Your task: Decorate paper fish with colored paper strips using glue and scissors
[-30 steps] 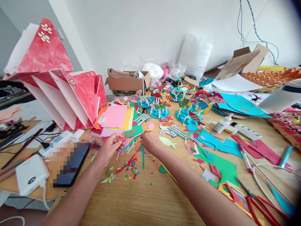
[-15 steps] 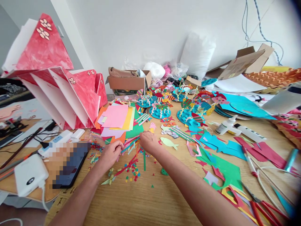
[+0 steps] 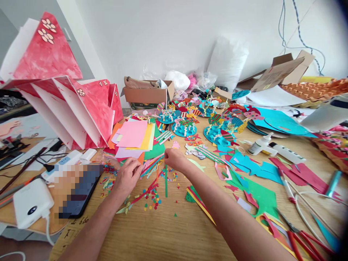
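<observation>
My left hand pinches the near end of a bundle of thin coloured paper strips lying on the wooden table. My right hand is curled over the far end of the same bundle, fingers closed on the strips. A single green strip lies straight on the table just below my right hand. Small paper dots and scraps are scattered in front of both hands. A stack of pink, yellow and green paper sheets lies just beyond the strips.
A phone and a white power bank lie at the left. Red painted folded boards stand at the back left, with a cardboard box behind. Blue discs with paper fish, glue bottles, paper offcuts and red-handled scissors fill the right.
Both hands stayed on the strip bundle. My right hand shifted slightly away and right, and my left hand turned a little over the strips. The view drifted slightly.
</observation>
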`<state>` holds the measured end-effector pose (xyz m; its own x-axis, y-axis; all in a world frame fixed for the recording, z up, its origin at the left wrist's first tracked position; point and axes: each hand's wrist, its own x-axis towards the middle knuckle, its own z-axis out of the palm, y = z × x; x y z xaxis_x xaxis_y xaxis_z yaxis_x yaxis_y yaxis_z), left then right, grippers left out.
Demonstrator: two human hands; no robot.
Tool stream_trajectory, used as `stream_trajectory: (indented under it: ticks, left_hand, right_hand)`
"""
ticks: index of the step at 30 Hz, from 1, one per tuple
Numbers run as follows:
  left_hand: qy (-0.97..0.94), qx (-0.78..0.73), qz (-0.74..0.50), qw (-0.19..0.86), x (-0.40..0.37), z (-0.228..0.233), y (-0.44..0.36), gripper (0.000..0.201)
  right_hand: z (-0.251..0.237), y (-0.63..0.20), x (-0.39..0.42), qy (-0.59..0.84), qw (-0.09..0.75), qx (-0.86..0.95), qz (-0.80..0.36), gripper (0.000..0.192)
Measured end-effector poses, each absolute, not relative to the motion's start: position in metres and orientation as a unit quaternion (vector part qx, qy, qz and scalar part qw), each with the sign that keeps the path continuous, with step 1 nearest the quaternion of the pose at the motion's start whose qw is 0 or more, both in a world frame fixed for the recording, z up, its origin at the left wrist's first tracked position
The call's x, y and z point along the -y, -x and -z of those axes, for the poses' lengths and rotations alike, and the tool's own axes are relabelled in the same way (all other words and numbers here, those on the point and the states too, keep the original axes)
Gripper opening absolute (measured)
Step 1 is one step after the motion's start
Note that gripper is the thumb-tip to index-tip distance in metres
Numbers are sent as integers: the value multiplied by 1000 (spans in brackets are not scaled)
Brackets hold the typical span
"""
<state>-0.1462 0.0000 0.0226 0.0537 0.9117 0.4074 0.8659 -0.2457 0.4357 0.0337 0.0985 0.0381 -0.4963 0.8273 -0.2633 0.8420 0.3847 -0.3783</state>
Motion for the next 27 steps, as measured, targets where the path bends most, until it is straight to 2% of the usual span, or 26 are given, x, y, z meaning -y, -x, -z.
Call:
stream_trajectory:
  ticks: [5,8,10,14,17,22,27]
  left_hand:
    - [-721,-618,-304,72,0,-23,145,22]
    - [-704,-616,-330,128,0,-26,141,16]
    - [-667,-617,-365,203,0,-30,137,14]
    - [-573,-589,-410,396,3,-45,122,34]
    - [-537,-540,-432,483,3,-55,108,37]
    - [-521,-557,-427,485,-2,-60,91,18]
    - [-523,-546,-423,500,-5,-64,83,18]
  right_hand:
    - [-46,-51,-101,-497,-34,-813,302,25]
    - [-56,-63,-100,-487,-80,-797,348,13]
    - [-63,-70,-96,-472,-112,-785,385,10]
    - [-74,-80,-84,-425,-158,-764,459,13]
    - [-75,-82,-75,-394,-174,-755,494,11]
    - [-68,-89,-63,-387,-209,-730,523,12]
    - [-65,-113,-50,-417,-249,-682,548,9]
